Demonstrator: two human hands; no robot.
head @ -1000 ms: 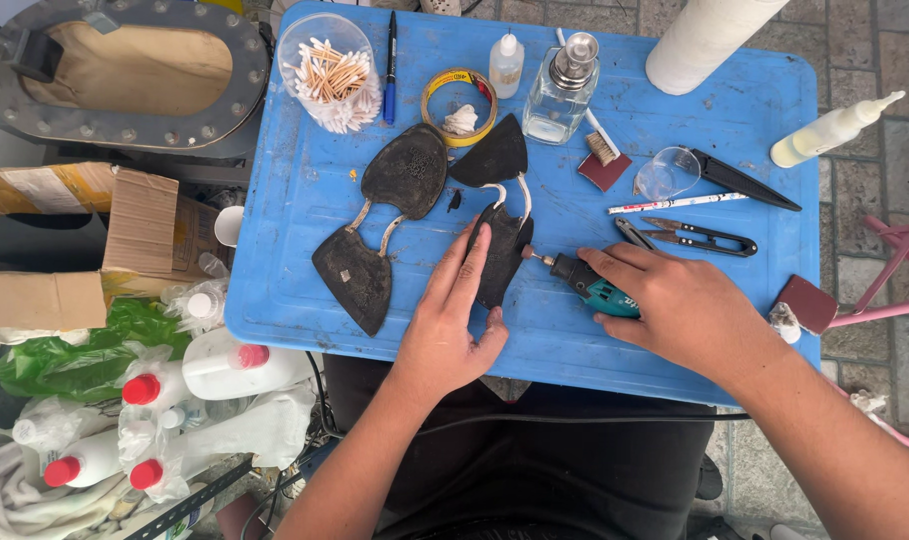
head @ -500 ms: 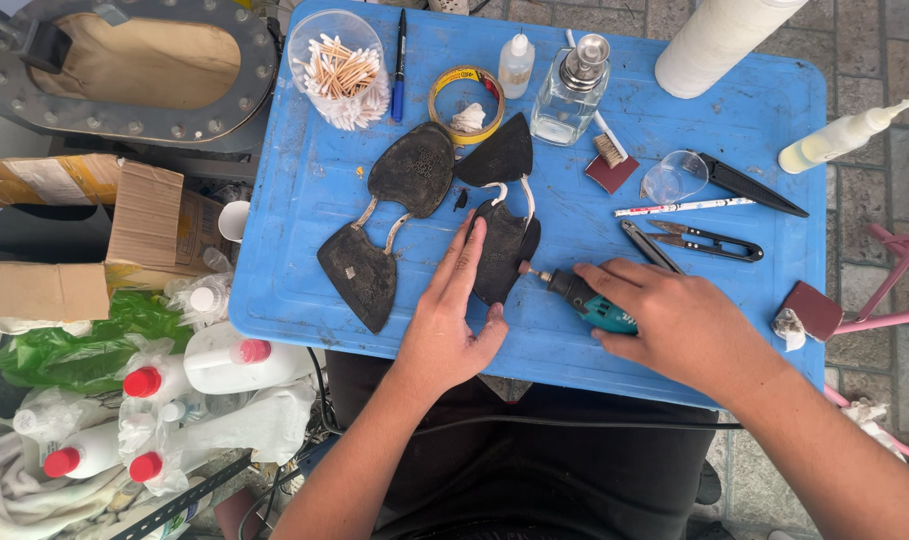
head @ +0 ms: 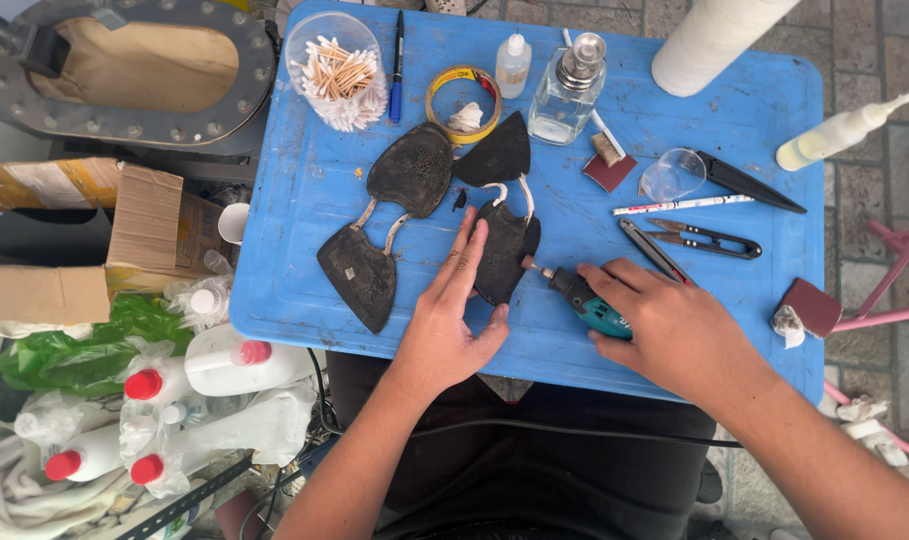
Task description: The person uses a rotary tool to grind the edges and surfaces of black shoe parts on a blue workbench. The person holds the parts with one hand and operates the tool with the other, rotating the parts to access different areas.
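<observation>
Here, rotary tool (head: 583, 300) bit points up-left, toward the dark piece (head: 503, 250).

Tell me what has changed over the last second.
Almost nothing. The right hand has kept its grip on the small rotary tool, tip at the edge of the dark sole piece, and the left hand stays flat on that piece. The other pieces and tools on the blue tray lie as before.

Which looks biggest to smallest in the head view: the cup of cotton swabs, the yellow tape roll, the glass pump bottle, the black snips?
1. Cup of cotton swabs.
2. Black snips, long but thin.
3. Yellow tape roll and glass pump bottle look about alike, so I would not rank them.
</observation>
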